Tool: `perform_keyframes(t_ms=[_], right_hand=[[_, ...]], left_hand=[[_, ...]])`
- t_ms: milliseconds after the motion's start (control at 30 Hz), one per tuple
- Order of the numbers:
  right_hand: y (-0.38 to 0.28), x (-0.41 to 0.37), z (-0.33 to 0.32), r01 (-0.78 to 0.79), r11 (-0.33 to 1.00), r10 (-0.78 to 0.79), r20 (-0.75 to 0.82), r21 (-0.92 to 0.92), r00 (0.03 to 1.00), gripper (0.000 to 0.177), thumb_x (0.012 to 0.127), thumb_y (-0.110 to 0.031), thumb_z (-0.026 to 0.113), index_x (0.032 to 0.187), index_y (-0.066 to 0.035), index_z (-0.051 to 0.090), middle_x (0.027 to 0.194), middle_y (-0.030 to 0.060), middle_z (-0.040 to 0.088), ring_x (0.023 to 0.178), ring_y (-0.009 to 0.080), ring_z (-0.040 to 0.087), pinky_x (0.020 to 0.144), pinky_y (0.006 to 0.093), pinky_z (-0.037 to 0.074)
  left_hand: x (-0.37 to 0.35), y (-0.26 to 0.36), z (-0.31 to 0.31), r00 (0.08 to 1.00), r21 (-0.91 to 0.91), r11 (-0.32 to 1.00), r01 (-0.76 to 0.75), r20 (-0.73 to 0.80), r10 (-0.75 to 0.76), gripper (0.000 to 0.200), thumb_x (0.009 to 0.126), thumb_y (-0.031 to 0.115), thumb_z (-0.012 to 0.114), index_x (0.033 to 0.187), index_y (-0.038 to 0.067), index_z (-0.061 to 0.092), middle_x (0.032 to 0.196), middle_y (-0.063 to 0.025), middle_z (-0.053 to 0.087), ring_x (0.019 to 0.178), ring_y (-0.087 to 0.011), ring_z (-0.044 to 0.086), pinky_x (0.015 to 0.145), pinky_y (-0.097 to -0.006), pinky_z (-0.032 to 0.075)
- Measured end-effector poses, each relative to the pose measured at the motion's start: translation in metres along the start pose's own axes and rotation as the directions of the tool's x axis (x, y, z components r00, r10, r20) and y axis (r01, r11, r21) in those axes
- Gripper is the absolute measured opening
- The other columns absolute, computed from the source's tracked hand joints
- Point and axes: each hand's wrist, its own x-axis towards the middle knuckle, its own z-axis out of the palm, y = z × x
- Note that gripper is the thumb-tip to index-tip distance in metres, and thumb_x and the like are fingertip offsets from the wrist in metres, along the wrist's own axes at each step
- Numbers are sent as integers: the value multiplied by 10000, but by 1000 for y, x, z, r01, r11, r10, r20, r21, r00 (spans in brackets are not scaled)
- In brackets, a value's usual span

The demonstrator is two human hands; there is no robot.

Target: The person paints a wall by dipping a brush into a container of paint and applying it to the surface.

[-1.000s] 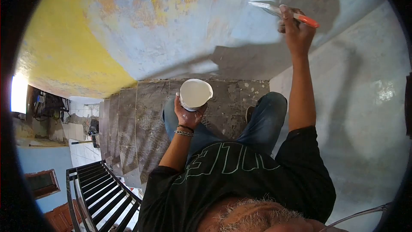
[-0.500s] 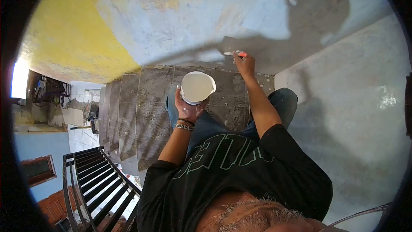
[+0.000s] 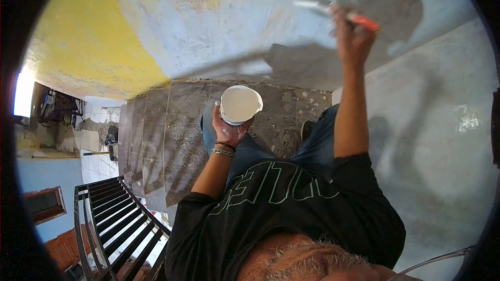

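Observation:
My left hand cups a white tub from its near side and below, with pale paint filling the view through its round mouth. White smears mark the fingers and palm. Up at the right, my right hand grips a paintbrush by its orange-red handle. The brush's pale head points left, close to the patchy light blue wall, and is smeared by motion. Some of the right fingers are blurred too.
Yellow paint covers the wall's left part. A pale grey wall rises on the right. Paint-spattered dark tiles step down leftward beneath me. A black metal railing stands at the lower left.
My right hand has swung up and to the right with the paintbrush, away from the wall's base. My left hand and the tub have stayed nearly in place.

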Motion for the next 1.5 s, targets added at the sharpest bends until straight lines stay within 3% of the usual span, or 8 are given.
perform_keyframes(t_ms=[100,300,400,500,700,833,1033,1500], right_hand=[[32,-59,51,-282,948,226,313,148,922,284,798,-307,654,774,-24,662,590,83,623,518,113,595,480,256,453],[91,-121,126,-11,1000,20,333,-26,943,214,786,-211,665,868,-14,661,578,28,607,527,78,561,500,271,442],[75,-88,116,-119,979,87,189,164,978,213,780,-219,674,842,-16,656,585,29,607,525,99,577,504,275,447],[18,-32,64,-12,984,7,28,178,1000,215,749,-230,706,804,-30,651,545,52,602,497,117,571,472,265,430],[0,-38,34,18,985,-45,155,174,987,161,769,-176,681,838,-35,651,639,72,628,580,119,593,520,268,451],[48,-75,52,347,905,-426,508,246,749,188,760,-155,658,924,-65,650,820,82,642,710,162,617,618,300,490],[78,-66,53,562,817,-372,865,132,337,323,717,-166,657,1032,-108,614,891,93,617,762,268,594,678,363,489],[63,-3,71,716,697,-448,799,31,401,280,741,-187,556,1015,-172,609,784,89,590,748,284,584,639,421,475]], left_hand=[[-5,-11,52,921,39,986,-164,-351,167,625,805,589,423,1167,81,465,1015,-130,553,760,-250,574,536,-332,496],[-6,-3,11,992,31,996,-79,-95,81,630,804,599,413,1180,96,462,1042,-111,554,815,-259,579,545,-337,492],[-7,-2,-2,997,19,998,-65,-33,66,642,796,611,414,1180,99,465,1040,-110,554,826,-259,576,540,-331,493],[-8,-9,22,945,56,989,-136,-291,147,657,786,622,420,1176,96,471,1029,-118,553,790,-257,575,522,-322,492],[-5,-6,15,989,-2,999,-41,-139,41,660,781,628,422,1169,97,475,1014,-104,560,777,-237,577,516,-309,492],[-3,-6,10,997,39,997,-73,-37,74,664,779,634,418,1162,95,478,999,-106,563,748,-223,563,490,-283,474],[-5,-7,16,985,7,996,-84,-149,84,677,776,644,413,1154,86,482,960,-127,568,617,-211,523,444,-256,426],[-1,-17,26,966,-23,996,-89,-245,80,692,781,637,410,1172,70,470,1044,-152,543,757,-253,558,504,-249,477]])
